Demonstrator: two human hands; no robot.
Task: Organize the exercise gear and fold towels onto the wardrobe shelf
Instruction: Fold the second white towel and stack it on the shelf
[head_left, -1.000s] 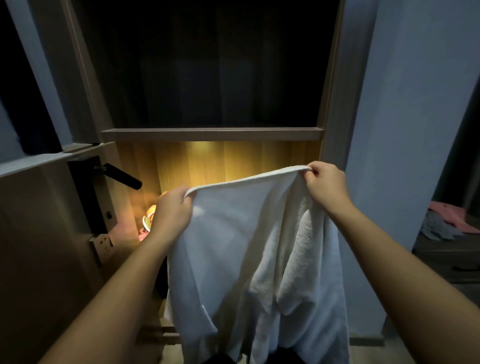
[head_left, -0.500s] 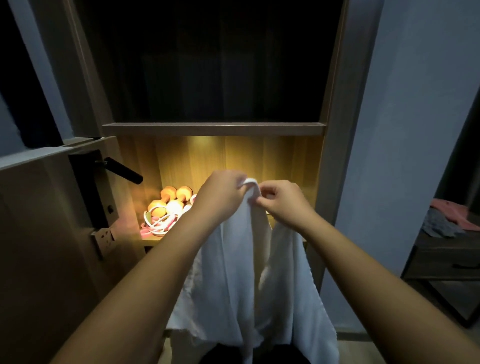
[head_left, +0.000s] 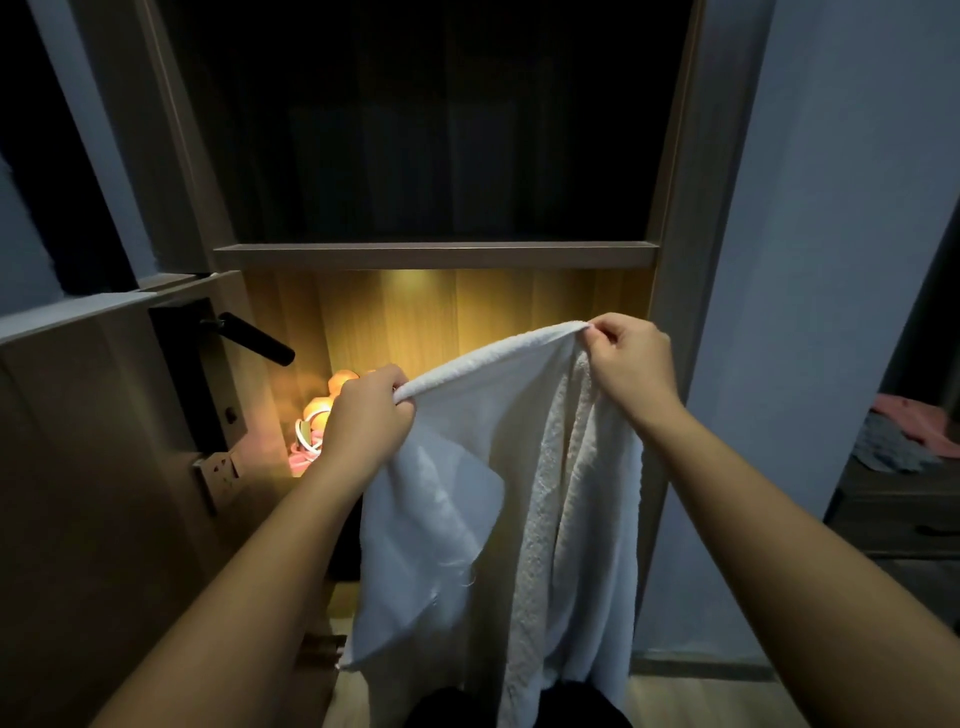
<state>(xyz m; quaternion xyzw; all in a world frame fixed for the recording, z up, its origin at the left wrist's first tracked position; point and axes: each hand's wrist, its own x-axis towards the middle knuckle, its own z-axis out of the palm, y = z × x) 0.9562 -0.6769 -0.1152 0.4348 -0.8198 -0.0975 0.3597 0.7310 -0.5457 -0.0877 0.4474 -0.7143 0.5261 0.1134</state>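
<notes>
A white terry-cloth towel (head_left: 498, 467) hung between the two hands, held up in front of the lit wooden wardrobe compartment. The left hand (head_left: 363, 415) gripped one end of the towel's top edge, its fingers curled round a bunched roll of cloth. The right hand (head_left: 631, 358), higher and well apart from the left, pinched the other end of that edge between thumb and fingertips. The edge ran taut, slanting upward from the left hand to the right. Below both hands the cloth dropped in loose folds, with a rougher looped strip falling under the right hand and a smoother flap under the left.

Just beyond the left hand, partly hidden by it, a cluster of orange and pink exercise gear (head_left: 319, 421) lay in the glowing compartment. Above both hands ran the brown wooden wardrobe shelf (head_left: 436, 255), with a dark space over it. Left of the left hand, a black lever door handle (head_left: 249, 338) stuck out from a brown wooden door (head_left: 93, 493).

Half a second earlier the hands had been nearly touching at the middle, both pinching the top edge so that the towel hung in a narrow bundle. Since then they had drawn apart, spreading the edge open. The left hand had also come to cover most of the gear, which had shown clearly before.
</notes>
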